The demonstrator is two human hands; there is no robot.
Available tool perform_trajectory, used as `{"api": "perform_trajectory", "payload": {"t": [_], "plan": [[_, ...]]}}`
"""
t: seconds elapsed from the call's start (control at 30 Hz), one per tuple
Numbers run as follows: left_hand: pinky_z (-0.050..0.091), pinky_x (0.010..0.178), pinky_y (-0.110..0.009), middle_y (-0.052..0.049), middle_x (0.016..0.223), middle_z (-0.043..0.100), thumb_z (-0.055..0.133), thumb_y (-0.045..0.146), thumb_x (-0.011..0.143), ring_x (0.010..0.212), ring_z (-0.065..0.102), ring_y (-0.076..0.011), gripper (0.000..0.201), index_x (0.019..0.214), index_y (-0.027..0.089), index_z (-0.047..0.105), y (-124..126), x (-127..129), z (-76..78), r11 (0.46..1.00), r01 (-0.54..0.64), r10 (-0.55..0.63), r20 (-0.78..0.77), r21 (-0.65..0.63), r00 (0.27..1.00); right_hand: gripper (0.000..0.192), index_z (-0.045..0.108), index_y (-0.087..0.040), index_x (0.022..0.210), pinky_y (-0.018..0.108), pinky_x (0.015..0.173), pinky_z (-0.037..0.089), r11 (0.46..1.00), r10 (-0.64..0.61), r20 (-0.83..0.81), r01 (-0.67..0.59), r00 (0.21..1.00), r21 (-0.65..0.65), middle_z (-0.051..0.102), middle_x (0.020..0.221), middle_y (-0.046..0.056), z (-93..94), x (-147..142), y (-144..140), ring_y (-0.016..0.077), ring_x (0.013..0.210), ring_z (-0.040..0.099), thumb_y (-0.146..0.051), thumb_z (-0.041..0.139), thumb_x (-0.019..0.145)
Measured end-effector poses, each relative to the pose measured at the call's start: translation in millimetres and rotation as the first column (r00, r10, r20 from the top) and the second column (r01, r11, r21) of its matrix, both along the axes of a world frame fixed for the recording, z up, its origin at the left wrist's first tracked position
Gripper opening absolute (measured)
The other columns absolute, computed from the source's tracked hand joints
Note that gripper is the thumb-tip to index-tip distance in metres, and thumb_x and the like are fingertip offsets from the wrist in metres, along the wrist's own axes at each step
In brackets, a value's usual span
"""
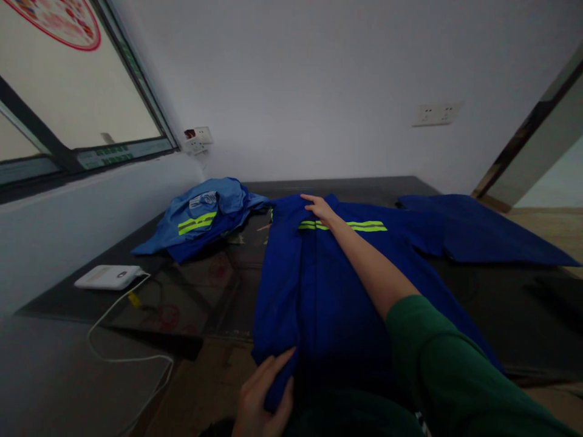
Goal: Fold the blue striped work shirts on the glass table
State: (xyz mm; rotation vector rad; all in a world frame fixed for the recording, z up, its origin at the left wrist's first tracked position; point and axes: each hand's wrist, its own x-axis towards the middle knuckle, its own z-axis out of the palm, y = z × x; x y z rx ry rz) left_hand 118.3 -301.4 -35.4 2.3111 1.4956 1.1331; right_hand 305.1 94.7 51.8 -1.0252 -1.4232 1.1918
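A dark blue work jacket with yellow reflective stripes lies spread on the dark table, one sleeve stretched out to the right. My right hand rests flat near its collar at the far end, fingers together, arm in a green sleeve. My left hand pinches the jacket's near hem at the table's front edge.
A crumpled lighter blue garment with reflective stripes lies at the back left. A white power bank with a white cable sits near the left edge. A wall runs along the left and back, with sockets.
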Motion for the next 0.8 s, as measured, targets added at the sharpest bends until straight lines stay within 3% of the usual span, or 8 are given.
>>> {"api": "perform_trajectory", "payload": {"t": [0.1,0.2,0.3,0.37,0.53,0.67,0.73,0.8], "plan": [[0.056,0.079,-0.021,-0.006,0.108,0.070,0.052,0.020,0.085,0.094,0.068,-0.0161,0.046,0.131,0.027,0.053,-4.4,2.2,4.2,0.995,0.097,-0.098,-0.056,-0.020,0.994,0.064,0.055,-0.012,0.130,0.029,0.114,0.025,0.968,-0.071,0.080,0.049,0.994,0.247,0.053,0.138,0.004,15.7,11.0,7.4,0.0131,0.129,0.045,0.002,0.049,0.068],[0.057,0.070,-0.019,-0.004,0.105,0.069,0.047,0.012,0.080,0.083,0.070,-0.0141,0.060,0.137,0.029,0.046,-4.6,10.4,-12.1,0.974,0.186,-0.206,-0.168,-0.127,0.964,0.068,0.047,-0.006,0.136,0.031,0.116,0.021,0.893,-0.173,0.285,0.028,0.943,0.450,0.047,0.142,0.009,7.5,31.1,8.2,0.0164,0.133,0.040,0.000,0.047,0.069],[0.057,0.067,-0.020,-0.004,0.102,0.068,0.043,0.006,0.075,0.076,0.069,-0.0133,0.071,0.142,0.030,0.040,-2.6,17.9,-31.4,0.965,0.146,-0.201,-0.260,-0.218,0.944,0.070,0.047,-0.005,0.136,0.037,0.117,0.018,0.912,-0.229,0.465,0.023,0.855,0.409,0.045,0.143,0.010,-19.5,50.7,3.3,0.0187,0.136,0.037,0.001,0.044,0.066],[0.056,0.066,-0.020,-0.004,0.098,0.067,0.043,0.006,0.076,0.074,0.067,-0.0129,0.072,0.144,0.030,0.037,-4.4,19.1,-37.6,0.961,0.182,-0.233,-0.258,-0.207,0.938,0.071,0.048,-0.008,0.136,0.043,0.117,0.018,0.928,-0.247,0.512,0.048,0.823,0.371,0.047,0.142,0.008,-37.1,60.9,0.3,0.0202,0.136,0.036,0.001,0.042,0.066],[0.054,0.069,-0.019,-0.005,0.091,0.064,0.043,0.010,0.083,0.076,0.064,-0.0124,0.064,0.145,0.028,0.036,-17.1,17.1,-34.3,0.983,0.166,-0.157,-0.119,0.076,0.980,0.071,0.044,-0.013,0.139,0.043,0.118,0.016,0.915,-0.281,0.488,0.078,0.826,0.395,0.042,0.146,0.005,-50.7,73.8,2.8,0.0197,0.139,0.030,0.000,0.042,0.069],[0.052,0.056,-0.019,-0.002,0.076,0.059,0.039,0.006,0.081,0.062,0.060,-0.0117,0.064,0.143,0.022,0.039,-12.8,24.8,-30.8,0.967,0.254,-0.244,-0.207,0.026,0.947,0.073,0.038,-0.013,0.143,0.043,0.119,0.015,0.890,-0.342,0.448,0.133,0.826,0.435,0.037,0.149,0.004,-55.5,74.5,3.2,0.0181,0.140,0.027,0.000,0.040,0.071],[0.050,0.051,-0.021,-0.002,0.073,0.058,0.037,0.006,0.080,0.058,0.058,-0.0125,0.064,0.143,0.020,0.038,-10.3,28.0,-31.6,0.951,0.309,-0.299,-0.253,-0.001,0.920,0.074,0.037,-0.013,0.143,0.045,0.118,0.016,0.901,-0.365,0.449,0.188,0.816,0.390,0.038,0.149,0.004,-64.2,74.5,-1.1,0.0196,0.140,0.027,0.000,0.040,0.071],[0.050,0.053,-0.021,-0.002,0.072,0.056,0.036,0.006,0.080,0.058,0.057,-0.0124,0.066,0.145,0.020,0.034,-12.3,27.6,-34.1,0.948,0.312,-0.292,-0.230,0.056,0.928,0.073,0.038,-0.011,0.143,0.046,0.118,0.017,0.915,-0.370,0.465,0.229,0.805,0.332,0.039,0.148,0.007,-74.8,75.3,-6.4,0.0218,0.140,0.028,0.000,0.041,0.070]]}}
